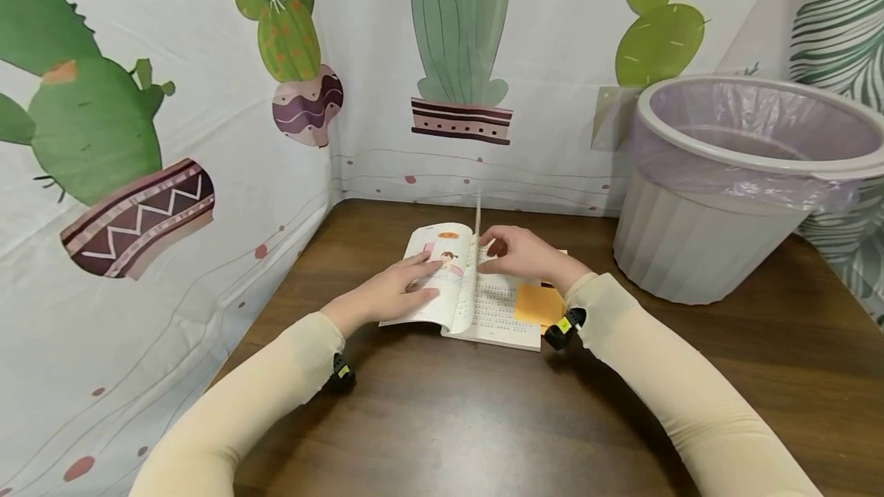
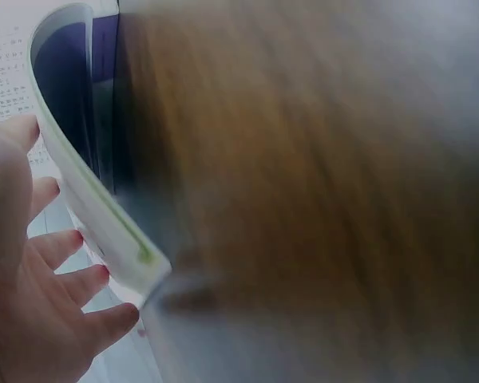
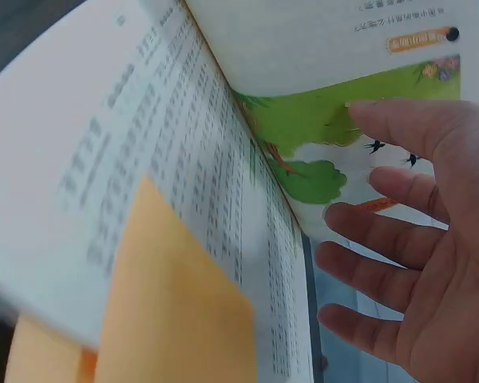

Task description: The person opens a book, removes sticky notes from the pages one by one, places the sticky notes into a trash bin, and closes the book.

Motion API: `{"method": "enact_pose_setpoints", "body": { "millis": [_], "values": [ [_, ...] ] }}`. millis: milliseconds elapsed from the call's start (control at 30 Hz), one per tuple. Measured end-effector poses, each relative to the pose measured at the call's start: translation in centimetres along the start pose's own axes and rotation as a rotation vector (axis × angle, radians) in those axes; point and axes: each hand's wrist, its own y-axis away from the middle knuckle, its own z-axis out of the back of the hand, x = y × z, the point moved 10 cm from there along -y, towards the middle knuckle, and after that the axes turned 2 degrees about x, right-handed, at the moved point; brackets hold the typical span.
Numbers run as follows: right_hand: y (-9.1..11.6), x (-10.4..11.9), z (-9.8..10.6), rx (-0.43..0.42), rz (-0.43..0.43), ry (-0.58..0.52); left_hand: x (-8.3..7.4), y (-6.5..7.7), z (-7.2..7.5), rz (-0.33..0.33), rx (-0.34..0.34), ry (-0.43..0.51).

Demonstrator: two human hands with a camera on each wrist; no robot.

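Loosely spread, the left hand rests on the left pages of an open book; the right hand, fingers parted, meets a raised leaf (contact I can't confirm). I see the book on the brown table.

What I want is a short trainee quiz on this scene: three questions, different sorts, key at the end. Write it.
1. True or false: the left hand touches the left side of the open book.
2. Where does the lined bin stand? A) left of the book; B) right of the book; C) on the book.
3. Fill in: the paper slip on the book's right side is coloured ____.

Key: 1 true; 2 B; 3 orange.
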Motion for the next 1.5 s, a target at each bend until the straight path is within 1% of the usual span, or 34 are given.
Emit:
{"method": "enact_pose_setpoints", "body": {
  "millis": [67,200,300,433,500,667,733,900,1000,1200,1267,1433,1500],
  "values": [
    [-0.4,0.3,-0.4,0.015,-0.011,-0.014,0.6,0.4,0.2,0.01,-0.004,0.001],
    [-1.0,0.7,-1.1,0.041,-0.028,-0.029,1.5,1.3,0.3,0.021,0.01,-0.011],
    [-1.5,0.9,-1.5,0.043,-0.027,-0.02,1.9,1.9,0.4,0.025,0.018,-0.025],
    [-2.1,1.2,-2.0,0.038,-0.028,-0.022,2.6,2.7,0.6,0.054,0.016,-0.043],
    [-2.4,1.1,-2.3,0.044,-0.031,-0.025,2.9,3.1,0.6,0.057,0.011,-0.049],
    [-2.8,0.9,-3.3,0.073,-0.038,-0.029,3.3,3.4,0.6,0.032,0.009,-0.056],
    [-2.8,1.0,-3.6,0.079,-0.042,-0.033,3.4,3.6,0.7,0.037,0.013,-0.055],
    [-2.9,0.9,-4.0,0.061,-0.061,-0.044,3.3,3.8,1.3,0.038,0.016,-0.025],
    [-2.9,0.9,-4.3,0.057,-0.058,-0.034,3.4,3.9,1.5,0.043,0.02,-0.021],
    [-2.9,1.0,-5.1,0.084,-0.021,0.006,4.2,4.1,1.3,0.074,0.038,-0.03],
    [-3.0,1.0,-5.4,0.098,-0.021,0.042,4.4,4.2,1.4,0.092,0.046,-0.032],
    [-2.9,1.0,-5.8,0.132,-0.059,0.161,4.9,4.5,1.5,0.126,0.065,-0.034],
    [-2.7,0.9,-5.8,0.14,-0.073,0.192,5.2,4.6,1.6,0.144,0.072,-0.028]
  ]
}}
